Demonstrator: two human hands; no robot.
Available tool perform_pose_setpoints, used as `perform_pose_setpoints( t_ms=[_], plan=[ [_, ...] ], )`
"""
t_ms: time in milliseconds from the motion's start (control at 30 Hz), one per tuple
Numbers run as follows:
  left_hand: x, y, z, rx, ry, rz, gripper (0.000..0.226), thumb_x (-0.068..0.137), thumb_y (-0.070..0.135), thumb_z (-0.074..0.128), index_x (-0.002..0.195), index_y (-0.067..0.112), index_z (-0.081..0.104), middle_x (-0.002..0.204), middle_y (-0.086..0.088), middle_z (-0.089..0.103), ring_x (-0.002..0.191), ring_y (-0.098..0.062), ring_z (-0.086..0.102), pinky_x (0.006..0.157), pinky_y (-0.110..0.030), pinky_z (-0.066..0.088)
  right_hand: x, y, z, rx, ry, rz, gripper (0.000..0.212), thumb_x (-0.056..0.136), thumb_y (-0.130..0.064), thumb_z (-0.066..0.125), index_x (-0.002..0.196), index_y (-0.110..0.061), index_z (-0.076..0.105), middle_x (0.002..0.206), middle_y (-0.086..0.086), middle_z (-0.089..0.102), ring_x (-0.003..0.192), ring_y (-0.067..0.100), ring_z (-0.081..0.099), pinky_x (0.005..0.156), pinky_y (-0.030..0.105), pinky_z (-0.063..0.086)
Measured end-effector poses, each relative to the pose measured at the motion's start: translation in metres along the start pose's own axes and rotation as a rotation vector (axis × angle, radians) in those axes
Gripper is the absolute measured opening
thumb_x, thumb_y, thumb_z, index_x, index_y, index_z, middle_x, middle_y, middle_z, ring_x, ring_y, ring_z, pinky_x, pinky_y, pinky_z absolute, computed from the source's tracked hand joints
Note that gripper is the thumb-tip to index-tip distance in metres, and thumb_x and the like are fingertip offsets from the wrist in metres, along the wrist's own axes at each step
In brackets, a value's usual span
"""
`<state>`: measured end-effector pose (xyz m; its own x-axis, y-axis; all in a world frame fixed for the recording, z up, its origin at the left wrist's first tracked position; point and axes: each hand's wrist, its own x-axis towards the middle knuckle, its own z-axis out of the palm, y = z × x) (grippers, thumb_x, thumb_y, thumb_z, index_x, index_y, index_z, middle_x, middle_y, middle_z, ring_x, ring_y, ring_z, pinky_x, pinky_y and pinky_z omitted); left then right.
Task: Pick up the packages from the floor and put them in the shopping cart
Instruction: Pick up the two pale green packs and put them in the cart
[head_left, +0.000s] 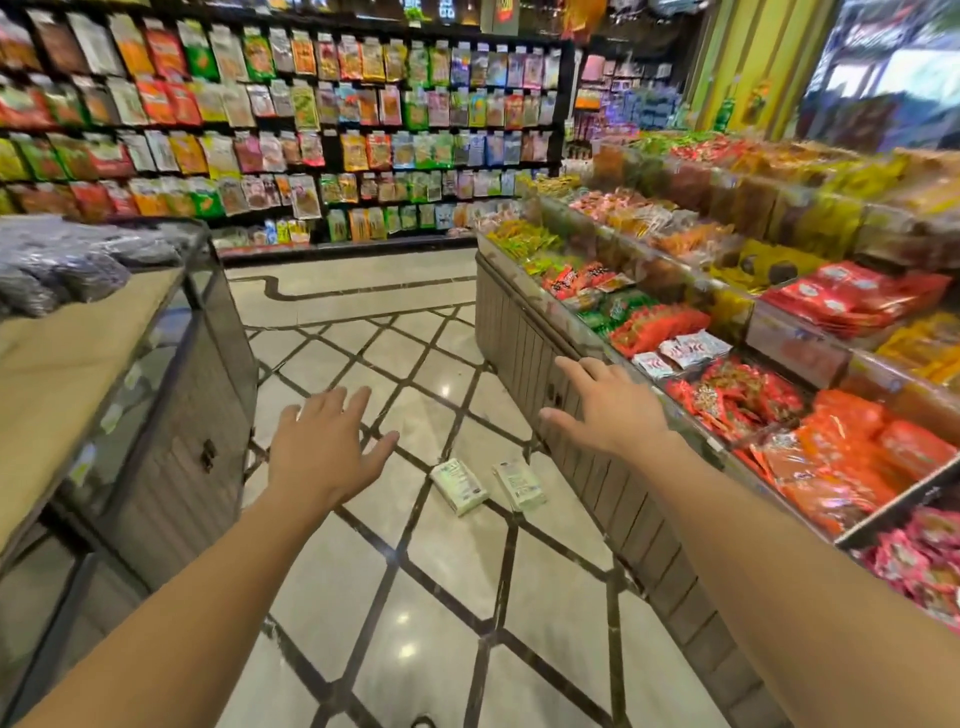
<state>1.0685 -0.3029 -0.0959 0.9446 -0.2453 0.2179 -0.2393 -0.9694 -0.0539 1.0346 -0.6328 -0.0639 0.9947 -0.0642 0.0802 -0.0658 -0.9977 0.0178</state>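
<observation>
Two flat pale-green packages, left package (459, 486) and right package (519, 486), lying side by side on the tiled floor (457, 582), slightly apart.

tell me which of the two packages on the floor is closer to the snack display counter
The right-hand pale green package, lying nearer the counter's panelled base. The other package lies further out in the aisle, toward the left hand.

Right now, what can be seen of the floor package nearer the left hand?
The left package is a flat, pale green-white rectangular pouch, seemingly soft plastic, with small printing too blurred to read. It lies flat on the glossy tiled floor, slightly angled, beside but apart from the right package. Nothing but the floor touches it; the left hand hovers open, holding nothing.
</observation>
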Motion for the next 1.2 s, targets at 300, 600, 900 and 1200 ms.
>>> perform_pose_setpoints(
  t_ms=[300,600,900,1200],
  plan=[
    [0.214,-0.038,0.074,-0.078,-0.083,0.026,0.093,0.085,0.075,0.017,0.154,0.02,0.045,0.149,-0.008,0.057,0.136,-0.032,0.052,0.108,-0.051,0.042,0.203,-0.001,0.03,0.002,-0.027,0.081,0.083,0.1,-0.074,0.04,0.168,-0.032,0.017,0.169,0.003,0.032,0.151,0.033,0.038,0.111,0.055,0.046],
    [0.379,-0.027,0.111,-0.064,-0.145,0.086,0.102,0.078,0.076,0.007,0.158,0.02,0.039,0.156,-0.009,0.05,0.144,-0.03,0.045,0.112,-0.049,0.035,0.358,0.014,0.069,0.04,-0.096,0.127,0.083,0.1,-0.073,0.041,0.168,-0.032,0.016,0.17,0.005,0.03,0.152,0.035,0.035,0.115,0.056,0.041],
    [0.556,0.0,0.191,-0.007,-0.201,0.098,0.086,0.09,0.072,0.024,0.159,0.023,0.036,0.157,-0.008,0.05,0.144,-0.029,0.044,0.113,-0.048,0.034,0.536,0.065,0.135,0.068,-0.145,0.148,0.082,0.1,-0.073,0.041,0.167,-0.032,0.017,0.169,0.006,0.032,0.152,0.035,0.036,0.116,0.057,0.04],
    [0.7,0.037,0.299,-0.064,-0.356,0.038,0.08,0.096,0.071,0.035,0.159,0.021,0.036,0.156,-0.008,0.05,0.141,-0.031,0.046,0.11,-0.049,0.037,0.682,0.106,0.225,0.094,-0.272,0.2,0.079,0.1,-0.072,0.045,0.165,-0.033,0.021,0.166,0.004,0.036,0.15,0.033,0.038,0.116,0.057,0.04]
  ],
)
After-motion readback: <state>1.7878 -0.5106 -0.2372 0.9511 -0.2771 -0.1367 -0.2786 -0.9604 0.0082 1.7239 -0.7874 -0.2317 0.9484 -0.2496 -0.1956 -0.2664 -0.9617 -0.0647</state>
